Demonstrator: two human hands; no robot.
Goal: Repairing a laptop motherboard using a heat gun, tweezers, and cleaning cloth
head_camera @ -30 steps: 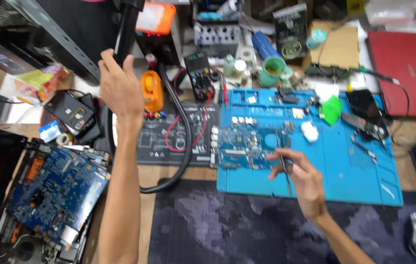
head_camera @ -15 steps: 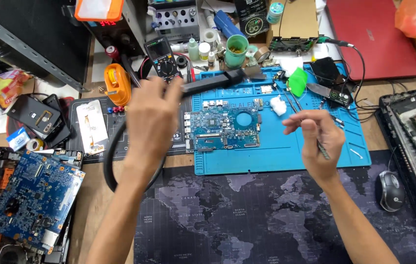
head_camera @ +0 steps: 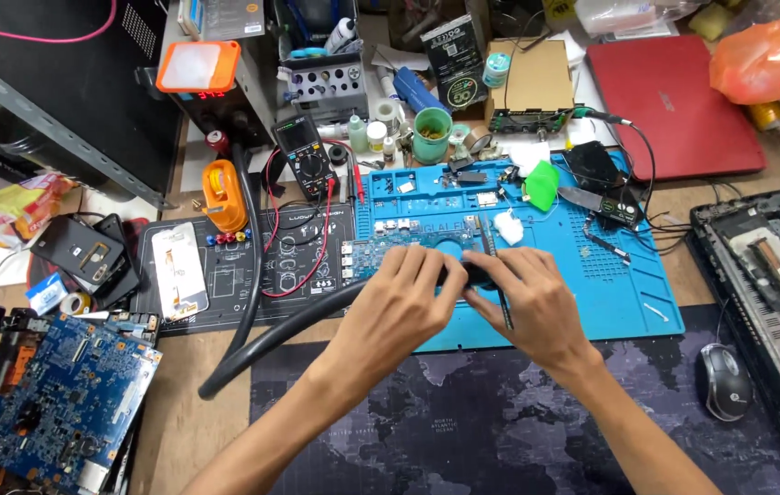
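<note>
Left hand [head_camera: 399, 307] fingers closed on black hose [head_camera: 271, 335] nozzle over circuit board [head_camera: 381, 257], right hand [head_camera: 532, 307] pinching tweezers [head_camera: 495, 275], blue mat [head_camera: 592, 284] on cluttered wooden bench [head_camera: 179, 403], multimeter [head_camera: 303, 156], red laptop [head_camera: 674, 96], mouse [head_camera: 725, 380].

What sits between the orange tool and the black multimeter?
In the head view, a thick black hose runs between the orange tool and the black multimeter.
</note>
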